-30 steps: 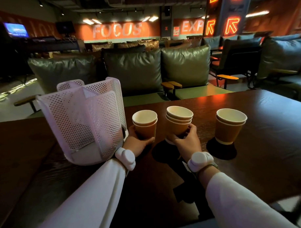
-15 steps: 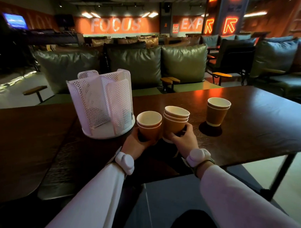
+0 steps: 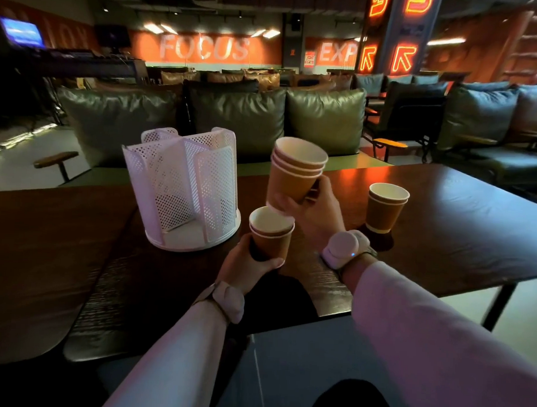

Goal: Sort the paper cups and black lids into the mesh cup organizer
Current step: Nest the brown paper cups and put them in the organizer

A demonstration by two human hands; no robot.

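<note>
My left hand (image 3: 246, 265) grips a short stack of two brown paper cups (image 3: 270, 234) standing on the dark table (image 3: 443, 227). My right hand (image 3: 317, 214) holds a taller stack of brown cups (image 3: 295, 170) lifted off the table and tilted, just above and right of the left stack. A third stack of two cups (image 3: 384, 207) stands alone to the right. The white mesh cup organizer (image 3: 182, 188) stands to the left of the cups, and its compartments that face me look empty. No black lids are visible.
A second dark tabletop (image 3: 31, 256) adjoins on the left. Green cushioned sofas (image 3: 239, 120) line the far side of the table, with more seating (image 3: 483, 125) at the right. The near table edge runs by my forearms.
My right hand has lifted its cup stack up off the table and tilted it. The left hand's stack stays on the table. The camera has pulled back from the table.
</note>
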